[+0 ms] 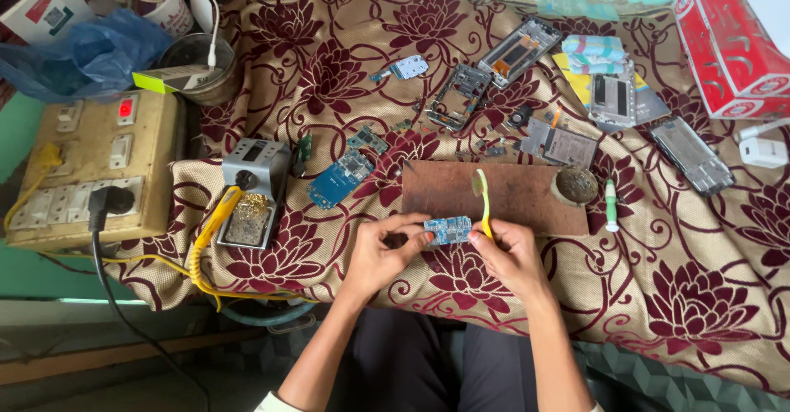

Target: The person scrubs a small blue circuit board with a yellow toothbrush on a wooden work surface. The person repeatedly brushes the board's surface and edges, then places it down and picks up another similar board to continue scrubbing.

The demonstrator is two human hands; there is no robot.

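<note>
Head view: the left hand [380,251] pinches one end of a small blue rectangular circuit board [448,230] between thumb and fingertips. The right hand [512,256] grips the board's other end and also clasps a yellow-green plastic toothbrush [483,200], bristles up. Just beyond the grip lies a brown rectangular wooden board [527,194].

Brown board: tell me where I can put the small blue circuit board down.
The brown board is bare left of the yellow toothbrush, and between it and the round pot. Patterned cloth lower right is open too. Crowded above the board: phone frames and parts.
</note>
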